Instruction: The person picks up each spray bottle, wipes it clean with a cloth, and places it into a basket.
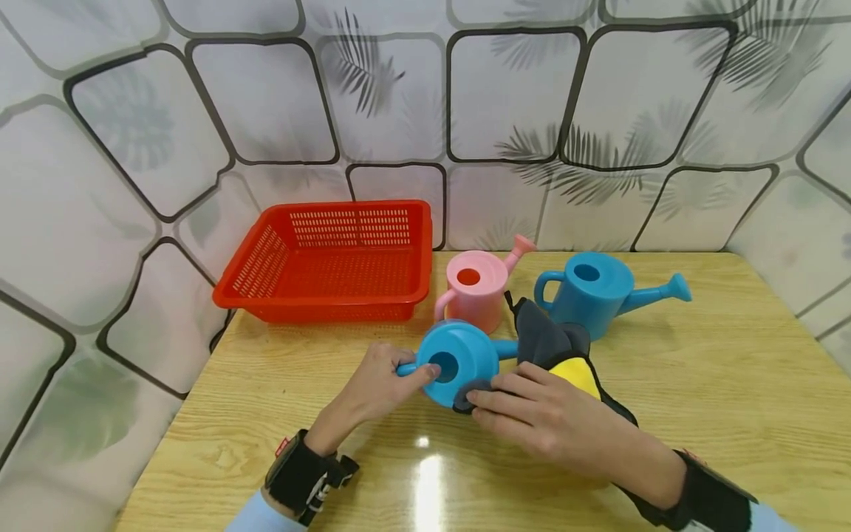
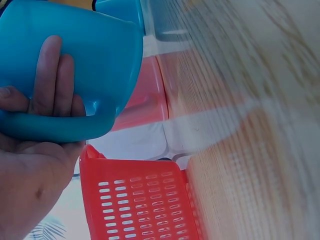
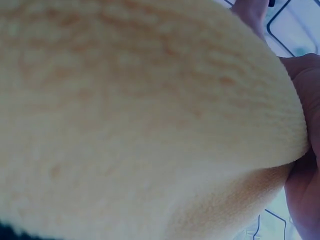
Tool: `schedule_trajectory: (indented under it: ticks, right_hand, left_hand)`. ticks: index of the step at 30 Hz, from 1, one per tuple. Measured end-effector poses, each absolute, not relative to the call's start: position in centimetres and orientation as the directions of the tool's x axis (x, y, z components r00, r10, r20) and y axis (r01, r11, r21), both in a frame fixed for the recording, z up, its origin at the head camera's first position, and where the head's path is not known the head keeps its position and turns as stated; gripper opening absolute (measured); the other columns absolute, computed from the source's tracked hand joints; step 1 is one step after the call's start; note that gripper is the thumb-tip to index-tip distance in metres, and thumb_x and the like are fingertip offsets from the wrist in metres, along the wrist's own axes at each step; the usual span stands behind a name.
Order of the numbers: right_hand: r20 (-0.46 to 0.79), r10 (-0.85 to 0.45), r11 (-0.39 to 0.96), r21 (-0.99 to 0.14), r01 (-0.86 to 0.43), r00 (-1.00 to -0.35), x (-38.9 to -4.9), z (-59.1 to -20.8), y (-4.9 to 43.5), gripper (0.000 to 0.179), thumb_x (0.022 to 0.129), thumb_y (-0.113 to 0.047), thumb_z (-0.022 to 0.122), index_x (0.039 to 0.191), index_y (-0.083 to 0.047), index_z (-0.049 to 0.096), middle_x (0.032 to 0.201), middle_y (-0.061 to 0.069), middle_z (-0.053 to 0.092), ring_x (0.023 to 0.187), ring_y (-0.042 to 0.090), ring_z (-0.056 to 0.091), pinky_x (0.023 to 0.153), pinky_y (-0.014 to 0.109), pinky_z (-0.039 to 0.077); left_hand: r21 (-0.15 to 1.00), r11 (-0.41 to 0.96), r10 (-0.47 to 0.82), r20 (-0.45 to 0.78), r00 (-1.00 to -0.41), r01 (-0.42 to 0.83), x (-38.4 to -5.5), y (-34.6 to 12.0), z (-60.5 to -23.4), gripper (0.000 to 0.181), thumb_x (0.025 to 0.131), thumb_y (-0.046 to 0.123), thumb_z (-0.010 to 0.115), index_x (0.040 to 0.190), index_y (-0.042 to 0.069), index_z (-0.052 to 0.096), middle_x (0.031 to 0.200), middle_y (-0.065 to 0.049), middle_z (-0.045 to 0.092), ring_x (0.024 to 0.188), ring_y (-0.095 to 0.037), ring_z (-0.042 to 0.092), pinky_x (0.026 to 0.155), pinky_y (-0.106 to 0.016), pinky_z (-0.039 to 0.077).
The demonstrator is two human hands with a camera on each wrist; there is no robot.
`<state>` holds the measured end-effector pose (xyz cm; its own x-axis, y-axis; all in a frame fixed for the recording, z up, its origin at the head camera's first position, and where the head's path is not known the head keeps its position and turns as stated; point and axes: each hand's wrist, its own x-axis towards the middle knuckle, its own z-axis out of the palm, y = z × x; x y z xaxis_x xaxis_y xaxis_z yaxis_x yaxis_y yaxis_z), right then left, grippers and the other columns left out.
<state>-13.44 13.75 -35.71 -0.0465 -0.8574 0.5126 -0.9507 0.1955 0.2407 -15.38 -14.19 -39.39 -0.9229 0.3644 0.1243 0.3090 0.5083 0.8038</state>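
Gripping a blue can point(image 1: 470, 349), the left hand point(image 1: 380, 386) steadies it; beside that grip, the right hand point(image 1: 538, 414) holds cloth point(image 1: 575, 374) against it; wiping seems unfinished.

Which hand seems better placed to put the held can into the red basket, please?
Likely the left hand: it grips the watering can and is nearer the red basket; the right hand holds a cloth.

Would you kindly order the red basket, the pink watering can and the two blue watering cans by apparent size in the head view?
1. Red basket
2. Rear blue watering can
3. Pink watering can and held blue watering can: too alike to rank
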Motion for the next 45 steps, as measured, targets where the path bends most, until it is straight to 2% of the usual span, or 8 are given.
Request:
schedule_trajectory:
  ticks: [6, 9, 18, 21, 24, 32, 37, 45]
  right_hand:
    - [0.564, -0.825, 0.199, 0.238, -0.951, -0.032, -13.8, -35.4, 14.2, 0.042, 0.111, -0.02, 0.033, 0.117, -0.01, 0.074, 0.122, 0.001, 0.074, 0.107, 0.018, 0.068, 0.085, 0.031, 0.052]
    - [0.579, -0.814, 0.223, 0.241, -0.945, -0.044, -13.9, -35.2, 14.6, 0.043, 0.112, -0.019, 0.033, 0.117, -0.009, 0.074, 0.123, 0.002, 0.073, 0.108, 0.02, 0.068, 0.085, 0.033, 0.053]
    - [0.575, -0.811, 0.293, 0.237, -0.926, -0.11, -14.2, -35.0, 15.3, 0.045, 0.112, -0.02, 0.029, 0.12, -0.008, 0.072, 0.125, 0.004, 0.073, 0.104, 0.021, 0.068, 0.083, 0.034, 0.053]
    - [0.556, -0.818, 0.314, 0.213, -0.925, -0.149, -14.2, -35.1, 15.4, 0.045, 0.112, -0.021, 0.028, 0.123, -0.008, 0.07, 0.126, 0.004, 0.073, 0.105, 0.022, 0.068, 0.086, 0.035, 0.055]
    - [0.544, -0.819, 0.331, 0.187, -0.925, -0.183, -14.2, -35.1, 15.4, 0.046, 0.112, -0.022, 0.028, 0.125, -0.008, 0.07, 0.127, 0.005, 0.073, 0.106, 0.023, 0.068, 0.088, 0.036, 0.056]
    - [0.551, -0.804, 0.377, 0.182, -0.908, -0.224, -14.3, -34.9, 15.4, 0.049, 0.112, -0.025, 0.026, 0.128, -0.009, 0.069, 0.129, 0.004, 0.072, 0.103, 0.023, 0.066, 0.086, 0.039, 0.06]
    - [0.555, -0.799, 0.391, 0.187, -0.901, -0.232, -14.3, -34.9, 15.4, 0.048, 0.112, -0.025, 0.027, 0.13, -0.009, 0.069, 0.13, 0.004, 0.072, 0.102, 0.024, 0.067, 0.085, 0.039, 0.06]
    - [0.584, -0.786, 0.388, 0.212, -0.897, -0.202, -14.4, -35.1, 15.5, 0.048, 0.112, -0.024, 0.027, 0.126, -0.007, 0.07, 0.125, 0.005, 0.074, 0.098, 0.023, 0.065, 0.08, 0.039, 0.06]
  left_hand:
    - [0.789, 0.5, 0.39, 0.161, -0.907, 0.356, -15.4, -14.3, -39.4, 0.045, 0.093, 0.028, 0.066, 0.055, 0.015, 0.046, 0.051, 0.012, 0.033, 0.045, -0.001, 0.036, 0.047, -0.018, 0.026]
    - [0.78, 0.5, 0.412, 0.169, -0.895, 0.377, -15.4, -14.3, -39.4, 0.045, 0.093, 0.029, 0.065, 0.055, 0.015, 0.045, 0.052, 0.012, 0.032, 0.046, -0.001, 0.035, 0.047, -0.018, 0.026]
    - [0.76, 0.47, 0.478, 0.209, -0.853, 0.45, -15.3, -14.3, -39.7, 0.044, 0.093, 0.024, 0.067, 0.056, 0.013, 0.048, 0.053, 0.012, 0.037, 0.047, 0.001, 0.039, 0.047, -0.016, 0.031]
    - [0.742, 0.462, 0.501, 0.233, -0.833, 0.486, -15.4, -14.3, -39.9, 0.044, 0.093, 0.024, 0.068, 0.056, 0.013, 0.048, 0.054, 0.012, 0.038, 0.047, 0.001, 0.04, 0.047, -0.016, 0.032]
    - [0.721, 0.461, 0.523, 0.25, -0.815, 0.517, -15.3, -14.2, -40.0, 0.043, 0.093, 0.025, 0.069, 0.057, 0.014, 0.047, 0.056, 0.012, 0.039, 0.05, 0.001, 0.042, 0.049, -0.016, 0.034]
    - [0.631, 0.481, 0.561, 0.311, -0.767, 0.608, -15.1, -13.8, -39.9, 0.04, 0.089, 0.026, 0.07, 0.059, 0.017, 0.044, 0.059, 0.011, 0.037, 0.058, 0.001, 0.044, 0.053, -0.016, 0.039]
    - [0.596, 0.506, 0.556, 0.327, -0.764, 0.623, -15.0, -13.6, -39.8, 0.039, 0.087, 0.028, 0.07, 0.06, 0.018, 0.045, 0.06, 0.012, 0.037, 0.061, 0.0, 0.045, 0.055, -0.016, 0.039]
    - [0.618, 0.499, 0.535, 0.331, -0.777, 0.607, -14.9, -13.6, -39.9, 0.04, 0.087, 0.028, 0.07, 0.059, 0.017, 0.043, 0.06, 0.011, 0.035, 0.06, 0.0, 0.044, 0.054, -0.017, 0.038]
